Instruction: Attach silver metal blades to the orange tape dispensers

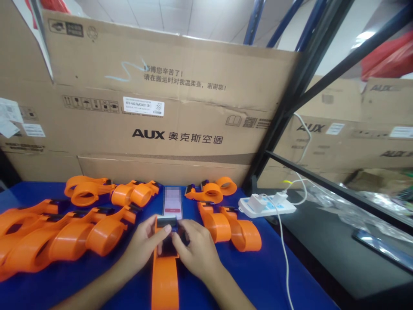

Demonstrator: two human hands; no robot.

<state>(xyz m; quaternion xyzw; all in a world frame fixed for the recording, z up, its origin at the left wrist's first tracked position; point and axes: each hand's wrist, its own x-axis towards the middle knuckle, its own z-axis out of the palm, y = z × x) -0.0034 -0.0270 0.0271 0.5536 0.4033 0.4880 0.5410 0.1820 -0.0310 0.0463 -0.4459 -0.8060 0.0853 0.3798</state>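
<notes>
The left hand and right hand are partly curled, both holding the top of one orange tape dispenser. It is over the blue desk, near a phone. More dispensers sit on both sides.

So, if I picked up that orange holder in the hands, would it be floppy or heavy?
Probably stiff: the orange holder has straight edges and looks like plastic. It's perhaps light for its size, since the other orange holders nearby have hollow rings. It might feel slippery, because its surface looks smooth.
</notes>
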